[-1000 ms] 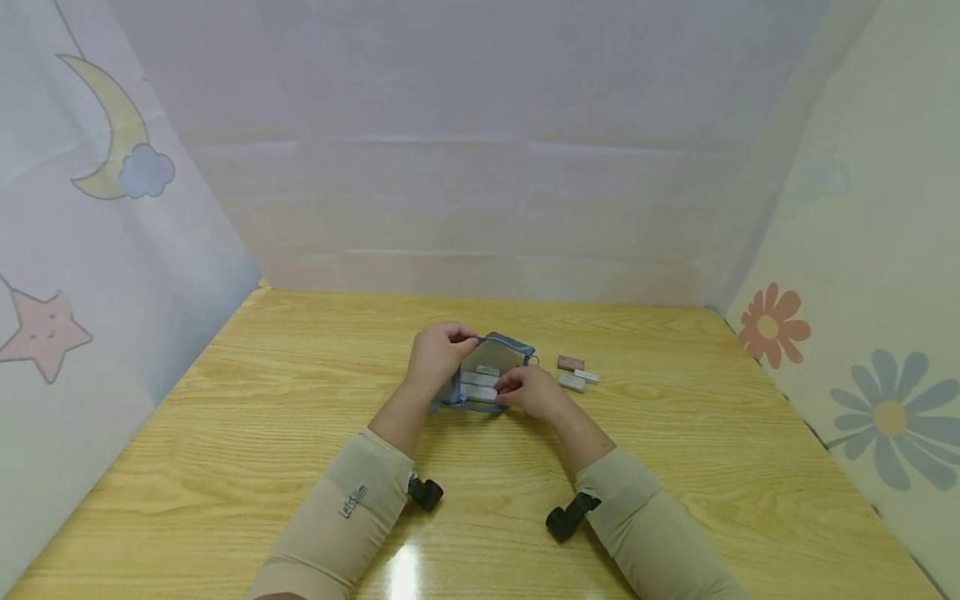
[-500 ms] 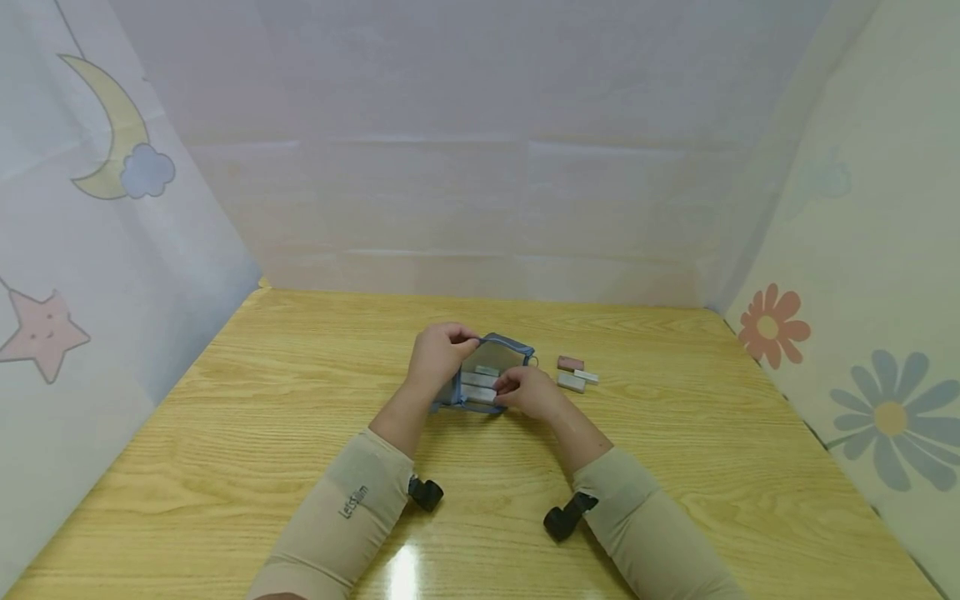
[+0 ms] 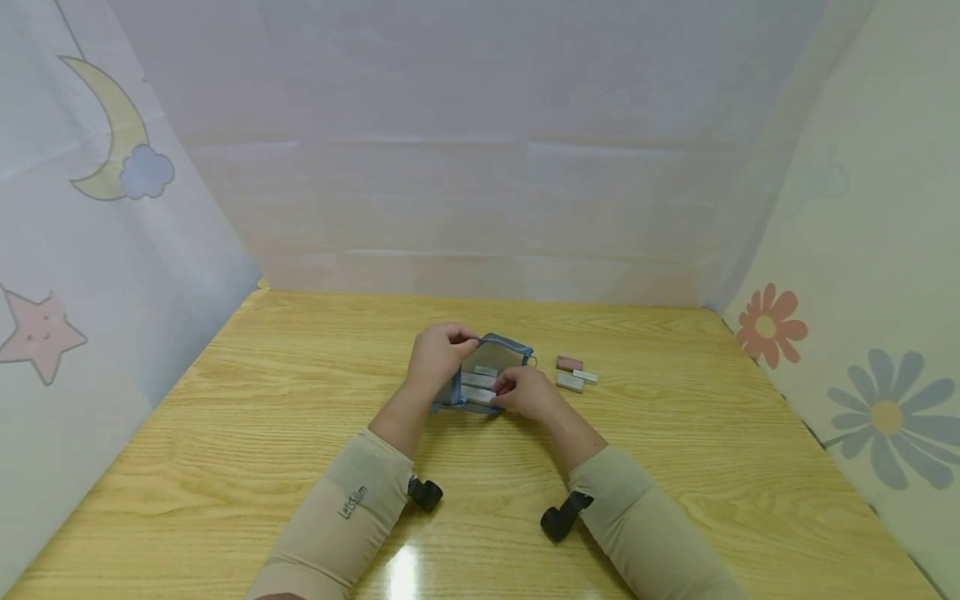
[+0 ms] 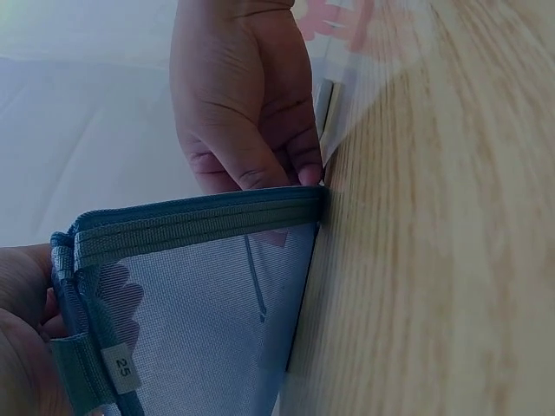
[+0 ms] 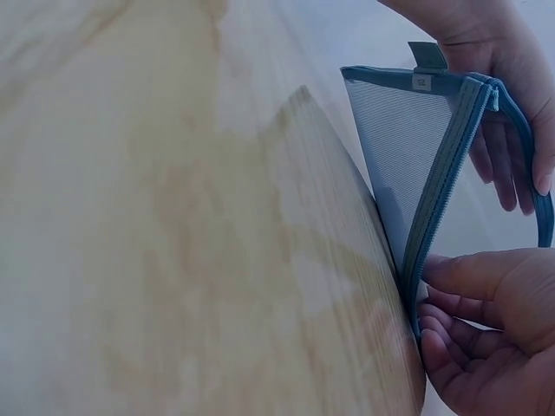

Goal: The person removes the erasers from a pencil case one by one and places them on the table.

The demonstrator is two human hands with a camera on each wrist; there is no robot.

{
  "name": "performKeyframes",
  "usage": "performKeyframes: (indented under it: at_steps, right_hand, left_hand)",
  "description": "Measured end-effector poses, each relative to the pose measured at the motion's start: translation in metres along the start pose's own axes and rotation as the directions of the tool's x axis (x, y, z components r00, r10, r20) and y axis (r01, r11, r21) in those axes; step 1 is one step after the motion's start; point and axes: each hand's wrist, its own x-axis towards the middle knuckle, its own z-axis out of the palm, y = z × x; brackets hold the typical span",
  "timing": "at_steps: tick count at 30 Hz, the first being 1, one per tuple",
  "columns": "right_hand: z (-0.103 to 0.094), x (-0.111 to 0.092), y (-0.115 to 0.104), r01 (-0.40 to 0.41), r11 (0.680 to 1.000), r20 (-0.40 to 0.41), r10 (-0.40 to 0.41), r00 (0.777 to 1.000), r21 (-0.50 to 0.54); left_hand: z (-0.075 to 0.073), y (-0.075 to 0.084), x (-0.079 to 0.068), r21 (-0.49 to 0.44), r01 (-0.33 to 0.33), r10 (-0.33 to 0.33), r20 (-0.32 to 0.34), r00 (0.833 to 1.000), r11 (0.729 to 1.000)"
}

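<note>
A blue mesh zipper pouch (image 3: 498, 353) stands propped on the table with its mouth spread. At its far left corner my left hand (image 3: 437, 354) pinches the rim between thumb and fingers. Inside lie several pale rectangular blocks, the nearest pale block (image 3: 477, 395) by the front edge. My right hand (image 3: 531, 392) reaches into the mouth from the right, fingertips curled at that block's right end. In the right wrist view, a small pale bit shows between the right hand's (image 5: 494, 334) thumb and finger; the rest is hidden by the pouch's zipper edge (image 5: 442, 182).
To the right of the pouch, a reddish block (image 3: 569, 363), a thin white block (image 3: 585, 377) and a pale grey block (image 3: 570, 383) lie close together on the wooden table (image 3: 300, 467). Walls with printed drawings stand behind and at both sides.
The right hand and forearm have shifted very slightly left. My left hand keeps its hold on the rim, and the pouch and blocks look nearly the same.
</note>
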Motion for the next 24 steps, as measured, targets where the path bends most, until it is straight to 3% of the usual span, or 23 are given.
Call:
performKeyframes:
  at_steps: [15,24]
  right_hand:
    - [0.0024,-0.0007,-0.0032,0.057,0.997,-0.029,-0.058,0.998,-0.06]
    - [-0.0003,-0.0017,-0.0035,0.041,0.996,-0.035,-0.044,0.998,-0.074]
  left_hand:
    - [-0.0005,-0.0011,-0.0007,-0.024,0.01,-0.01,0.011,1.0,1.0]
    - [0.0009,-0.0028,0.0001,-0.023,0.002,-0.002,0.006,1.0,1.0]
